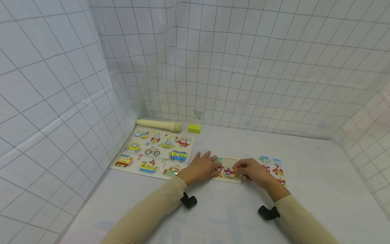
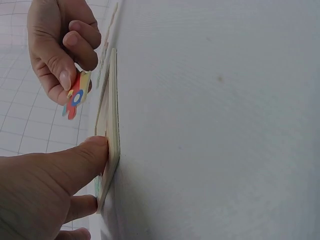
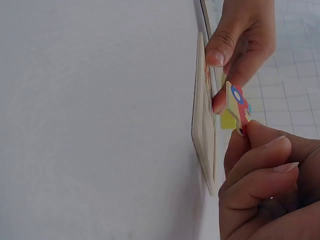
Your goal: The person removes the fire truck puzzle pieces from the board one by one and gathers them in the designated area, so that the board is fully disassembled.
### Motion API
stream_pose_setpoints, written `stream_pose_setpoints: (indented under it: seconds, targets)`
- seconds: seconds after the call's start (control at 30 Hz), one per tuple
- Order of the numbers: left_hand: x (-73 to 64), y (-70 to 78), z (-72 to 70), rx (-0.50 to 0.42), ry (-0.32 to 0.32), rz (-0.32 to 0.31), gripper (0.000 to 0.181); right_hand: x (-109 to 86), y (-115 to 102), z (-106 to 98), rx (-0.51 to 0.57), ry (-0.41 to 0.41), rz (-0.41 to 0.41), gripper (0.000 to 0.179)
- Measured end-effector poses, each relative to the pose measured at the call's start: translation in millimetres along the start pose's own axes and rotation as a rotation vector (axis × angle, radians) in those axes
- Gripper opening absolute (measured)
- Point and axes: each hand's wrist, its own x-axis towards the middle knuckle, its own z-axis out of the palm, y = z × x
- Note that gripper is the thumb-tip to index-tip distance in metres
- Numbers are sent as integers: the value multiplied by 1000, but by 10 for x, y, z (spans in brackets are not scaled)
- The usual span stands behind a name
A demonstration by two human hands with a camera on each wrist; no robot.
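Right hand: fingers pinch a small puzzle piece, held on edge just above the small puzzle board, not seated in it. The piece is a thin wooden cut-out, red with a blue ring and a yellow underside.

Left hand: fingers straight, pressing flat on the left edge of the small puzzle board, thumb against its rim; nothing gripped.

The small puzzle board is thin and pale, lying flat on the white table; its recess between the two hands shows bare wood. Loose pieces lie in a cluster just right of the board, partly behind the right hand. Open table beyond them to the right, and in front of the board, toward the person.

Left of the board, close by, lies a large vehicle puzzle, filled. Behind that, by the gridded wall, sit a pale yellow cylinder and a yellow block.
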Motion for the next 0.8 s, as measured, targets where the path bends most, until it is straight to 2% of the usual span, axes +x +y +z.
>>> stream_pose_setpoints:
  seconds: [0.23, 0.57, 0.8]
  targets:
    - [0, -5, 18, 8, -2, 2, 45, -149, 76, -218, -7, 20, 18, 18]
    - [10, -7, 36, 22, 5, 13, 45, -427, 257, -653, -85, 97, 41, 22]
    - [15, -2, 25, 22, 4, 4, 45, -562, 371, -869, -124, 81, 44, 24]
